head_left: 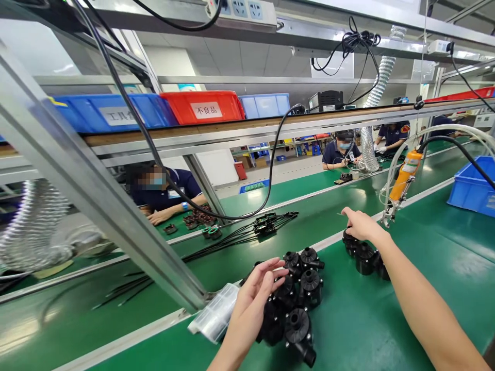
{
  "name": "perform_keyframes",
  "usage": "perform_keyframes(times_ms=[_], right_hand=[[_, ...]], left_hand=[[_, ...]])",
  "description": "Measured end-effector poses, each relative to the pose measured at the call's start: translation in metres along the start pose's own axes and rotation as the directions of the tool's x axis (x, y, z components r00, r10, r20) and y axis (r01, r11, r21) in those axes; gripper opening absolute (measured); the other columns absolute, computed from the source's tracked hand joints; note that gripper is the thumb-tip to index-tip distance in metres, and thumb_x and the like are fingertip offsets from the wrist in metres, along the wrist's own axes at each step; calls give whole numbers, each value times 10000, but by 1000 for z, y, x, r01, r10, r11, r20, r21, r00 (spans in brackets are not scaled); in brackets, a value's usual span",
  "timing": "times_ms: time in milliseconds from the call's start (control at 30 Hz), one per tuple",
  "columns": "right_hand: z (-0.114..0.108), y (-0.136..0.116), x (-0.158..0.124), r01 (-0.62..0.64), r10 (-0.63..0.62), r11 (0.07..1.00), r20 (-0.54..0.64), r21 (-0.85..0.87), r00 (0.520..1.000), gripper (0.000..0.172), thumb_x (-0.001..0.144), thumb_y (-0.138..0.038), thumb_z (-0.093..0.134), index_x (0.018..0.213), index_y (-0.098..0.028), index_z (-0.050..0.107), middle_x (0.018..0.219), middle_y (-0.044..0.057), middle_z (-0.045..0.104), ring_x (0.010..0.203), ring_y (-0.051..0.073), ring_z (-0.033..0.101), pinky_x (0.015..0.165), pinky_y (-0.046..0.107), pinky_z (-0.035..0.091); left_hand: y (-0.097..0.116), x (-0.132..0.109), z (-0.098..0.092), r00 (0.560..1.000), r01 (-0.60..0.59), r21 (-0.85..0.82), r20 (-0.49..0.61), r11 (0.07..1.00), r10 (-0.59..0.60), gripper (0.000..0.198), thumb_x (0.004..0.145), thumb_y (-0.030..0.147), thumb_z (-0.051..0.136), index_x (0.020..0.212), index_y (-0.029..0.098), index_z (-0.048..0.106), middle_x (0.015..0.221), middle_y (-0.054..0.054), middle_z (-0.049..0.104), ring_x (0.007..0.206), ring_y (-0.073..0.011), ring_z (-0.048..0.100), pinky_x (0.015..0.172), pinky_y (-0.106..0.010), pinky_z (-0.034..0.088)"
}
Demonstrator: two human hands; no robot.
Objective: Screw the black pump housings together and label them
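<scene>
My left hand (255, 293) is over a cluster of black pumps (297, 325) on the near green bench, fingers apart and curved. Whether its fingertips touch a pump is unclear. My right hand (361, 226) reaches farther out, its fingers bent down round the top of a black pump (350, 245); part of the grip is hidden. Beside that one, another black pump (364, 258) stands in a short row, partly covered by my forearm. Round tops with a short upright pipe and a side spout mark the nearer pumps.
An orange power screwdriver (404, 178) hangs right of my right hand. A blue bin (474, 188) stands at the right. Clear plastic pieces (216, 314) lie by the metal post (127, 206). Beyond are circuit boards with black cables (265, 225) and a co-worker (181, 188).
</scene>
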State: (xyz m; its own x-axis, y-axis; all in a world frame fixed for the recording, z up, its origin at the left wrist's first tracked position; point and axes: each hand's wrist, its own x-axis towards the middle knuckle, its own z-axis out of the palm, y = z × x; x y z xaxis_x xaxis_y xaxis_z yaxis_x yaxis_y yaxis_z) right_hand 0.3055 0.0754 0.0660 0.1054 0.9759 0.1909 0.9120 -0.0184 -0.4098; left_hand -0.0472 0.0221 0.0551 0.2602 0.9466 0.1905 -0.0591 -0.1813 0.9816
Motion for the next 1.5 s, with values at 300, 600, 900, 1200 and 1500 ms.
perform_keyframes(times_ms=[300, 600, 900, 1200, 1500], right_hand=[[-8, -127, -66, 331, -169, 574, -287, 749, 943, 632, 877, -376, 810, 1409, -277, 484, 767, -61, 646, 597, 138, 489, 604, 262, 431], [18, -152, -74, 372, -128, 347, -349, 861, 928, 288, 938, -431, 759, 1111, -211, 690, 991, 32, 678, 695, 125, 566, 571, 236, 446], [34, -163, -83, 179, -399, 302, -46, 936, 916, 334, 1007, -471, 666, 873, -167, 637, 770, 3, 643, 662, 144, 660, 592, 229, 498], [38, -162, -87, 229, -476, 428, 3, 874, 880, 264, 1053, -392, 581, 877, -196, 553, 744, -16, 609, 607, 164, 710, 539, 228, 516], [33, -161, -87, 423, -486, 560, -131, 712, 864, 216, 1039, -310, 579, 849, -208, 559, 757, -13, 612, 651, 145, 632, 594, 251, 445]], left_hand=[[-15, -17, 11, 998, -29, -104, 54, 994, 35, 641, 887, 585, 777, 1440, 302, 621, 1532, -101, 592, 1478, -372, 464, 1251, -485, 374], [3, -28, 28, 948, 317, -603, 217, 732, -231, 506, 973, 610, 645, 1054, 132, 788, 962, -115, 739, 648, -139, 571, 669, -291, 519], [6, -19, 22, 957, 263, -768, 133, 584, -256, 428, 1044, 504, 552, 1028, 141, 777, 930, -86, 707, 659, -154, 568, 690, -304, 522], [2, -22, 24, 961, 267, -753, 166, 601, -219, 456, 994, 538, 652, 1097, 109, 767, 927, -92, 692, 682, -150, 532, 737, -315, 511], [2, -23, 26, 964, 262, -727, 174, 634, -200, 489, 1004, 559, 629, 1088, 104, 788, 845, -78, 686, 702, -164, 563, 726, -317, 511]])
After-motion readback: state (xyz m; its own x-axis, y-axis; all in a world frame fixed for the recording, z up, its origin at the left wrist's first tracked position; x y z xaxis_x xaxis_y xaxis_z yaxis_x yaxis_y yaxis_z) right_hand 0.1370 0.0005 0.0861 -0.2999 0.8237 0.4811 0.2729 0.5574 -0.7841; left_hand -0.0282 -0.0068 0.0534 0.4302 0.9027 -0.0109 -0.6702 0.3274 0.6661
